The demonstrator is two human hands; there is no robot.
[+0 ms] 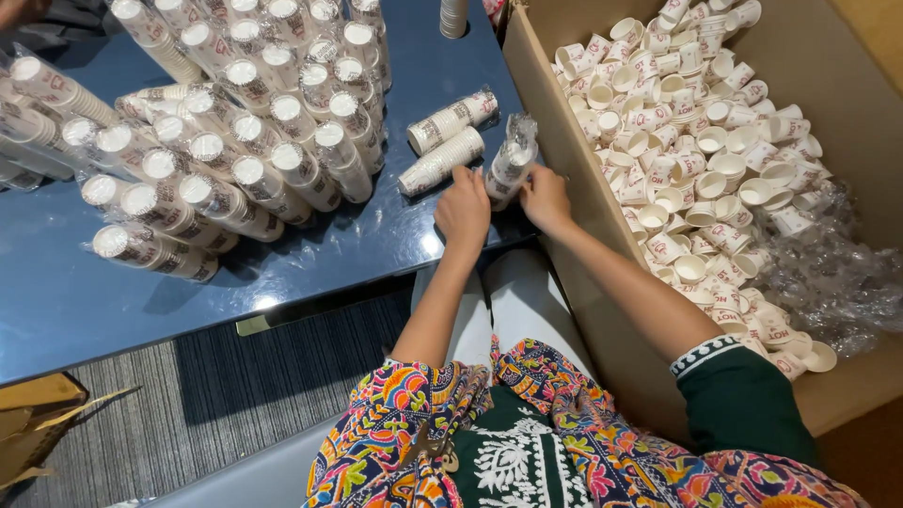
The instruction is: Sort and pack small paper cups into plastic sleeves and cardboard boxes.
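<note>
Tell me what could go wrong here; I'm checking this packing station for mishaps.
The wrapped cup stack held between the left hand and right hand sits near the table edge; it might slip off toward the lap. The two sleeves lying on their sides beside it could roll if bumped. The big pile of sleeves leans loosely and may slide.

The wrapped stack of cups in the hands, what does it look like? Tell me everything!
The short stack of white paper cups in a clear plastic sleeve stands tilted at the near edge of the dark blue glossy table. The cups are nested, with small printed marks. Loose, crinkled plastic bunches at its top. The left hand and right hand grip its lower end from both sides.
</note>
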